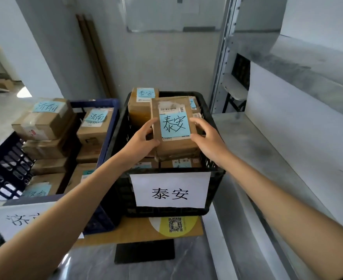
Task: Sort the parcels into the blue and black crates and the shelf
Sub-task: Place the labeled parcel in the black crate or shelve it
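**Parcel [176, 147] going into the black crate [216, 186]**

On the left we see the blue crate [98, 103]. It is packed with brown boxes [45, 122], piled up past its rim. Every blue note we can read there has the same two words. So we think that crate is mostly done.

Next comes our left hand [142, 142]. Its fingers curl round the left side of the parcel. The parcel is at the top of the black crate, over more brown boxes. We cannot tell if it rests on them yet. Its blue note [174, 126] has the same words as the white sign [170, 189] on the front of the crate, so we think it is in the right place. Our right hand [209, 138] grips the right side, with the thumb by the corner of the note.

The black crate looks nearly full too. We think the job left here is to set the parcel down and let go.

On the right, the shelf [257, 150] stands just beside the black crate. We cannot tell how many parcels are left to sort.
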